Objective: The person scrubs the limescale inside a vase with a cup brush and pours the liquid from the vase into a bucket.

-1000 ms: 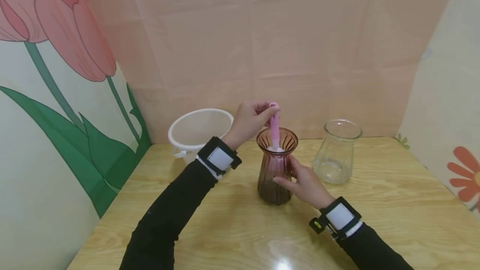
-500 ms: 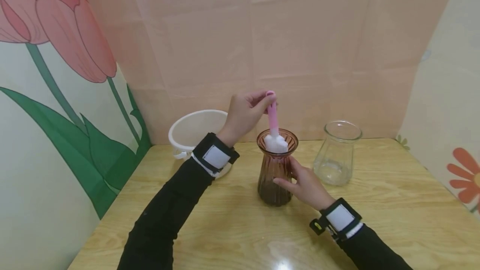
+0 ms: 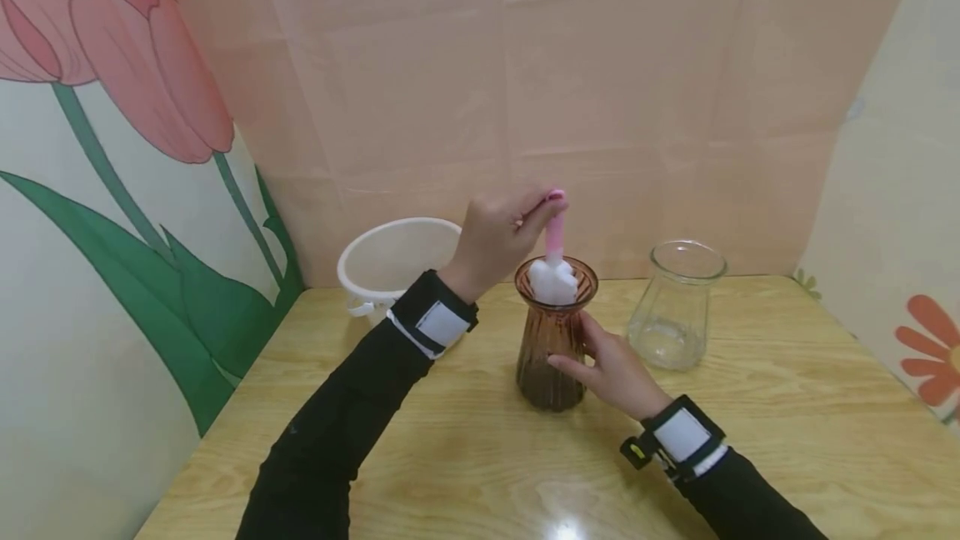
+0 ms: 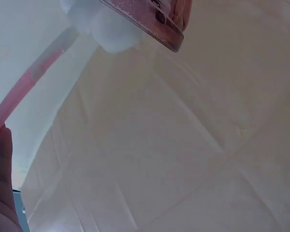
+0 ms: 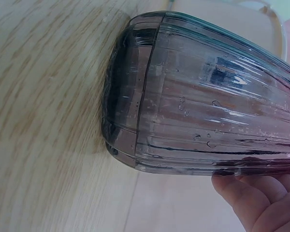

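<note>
A ribbed brown glass vase (image 3: 551,340) is steadied on the wooden table (image 3: 787,407) by the right hand (image 3: 611,369), fingers curled against its side. Above its mouth, a pink-handled brush (image 3: 555,261) with a white sponge head is pinched by the raised left hand (image 3: 495,236).

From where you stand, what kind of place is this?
Probably a staged recording booth, not a real kitchen: paper backdrop walls painted with a pink tulip, a light wooden table, and only a brown ribbed glass vase and a clear glass vase.
</note>
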